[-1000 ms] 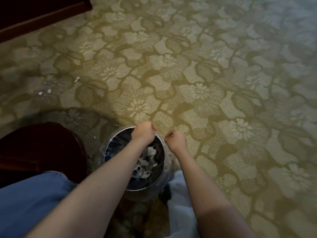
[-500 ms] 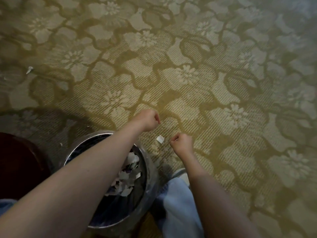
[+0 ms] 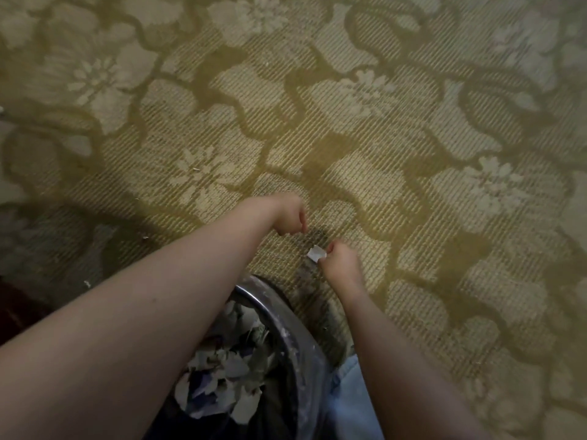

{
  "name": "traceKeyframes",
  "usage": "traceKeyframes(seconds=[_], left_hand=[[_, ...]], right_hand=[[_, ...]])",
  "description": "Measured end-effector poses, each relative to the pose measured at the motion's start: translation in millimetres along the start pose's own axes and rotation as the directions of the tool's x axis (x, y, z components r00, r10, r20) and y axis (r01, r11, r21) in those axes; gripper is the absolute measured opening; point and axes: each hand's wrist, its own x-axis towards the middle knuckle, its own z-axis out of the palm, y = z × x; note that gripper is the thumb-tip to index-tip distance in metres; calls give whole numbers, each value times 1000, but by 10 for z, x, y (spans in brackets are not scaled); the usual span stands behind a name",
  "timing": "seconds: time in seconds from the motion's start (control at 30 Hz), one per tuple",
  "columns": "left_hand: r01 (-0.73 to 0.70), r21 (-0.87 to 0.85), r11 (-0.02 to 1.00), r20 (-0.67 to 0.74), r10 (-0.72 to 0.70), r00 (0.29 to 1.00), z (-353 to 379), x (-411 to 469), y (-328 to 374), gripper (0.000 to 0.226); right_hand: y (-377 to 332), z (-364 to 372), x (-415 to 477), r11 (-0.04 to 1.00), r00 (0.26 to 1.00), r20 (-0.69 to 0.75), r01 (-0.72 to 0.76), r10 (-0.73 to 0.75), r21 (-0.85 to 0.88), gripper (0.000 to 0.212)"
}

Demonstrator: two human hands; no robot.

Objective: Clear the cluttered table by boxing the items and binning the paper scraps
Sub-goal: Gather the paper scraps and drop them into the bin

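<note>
Scrap (image 3: 316,252) seemingly pinched, bin (image 3: 270,300) beside it, patterned carpet (image 3: 381,128)

1 L hand (image 3: 290,214), 1 R hand (image 3: 343,262), 1 bin (image 3: 279,315), 1 scrap (image 3: 316,253), many binned scraps (image 3: 222,369)

The left hand (image 3: 287,214) and right hand (image 3: 341,260) are bare, as are both forearms (image 3: 143,328). The trousers (image 3: 349,404) are light blue.

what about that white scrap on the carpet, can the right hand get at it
Probably yes. The paper scrap lies on the carpet right at the curled fingertips of the right hand, with nothing between; the bin sits nearer the body, out of the way. Whether it is pinched is unclear.
</note>
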Motion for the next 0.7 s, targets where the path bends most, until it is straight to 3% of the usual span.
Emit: traceKeyframes(seconds=[0.13,0.37,0.57,0.7], left_hand=[[-5,20,1000,34,4,999,70,148,-149,29],[35,-13,999,48,-34,998,41,38,-276,29],[49,-29,998,-93,-51,994,-100,-442,-78,30],[33,-171,985,-215,-70,974,-63,-782,69,35]], right_hand=[[-3,172,149,1000,999,-49,-4,4,-1,23],[-65,141,94,999,999,-37,-5,7,53,19],[-233,-264,-235,983,998,-27,62,-58,175,25],[-412,-707,-620,919,990,-18,136,-139,371,18]])
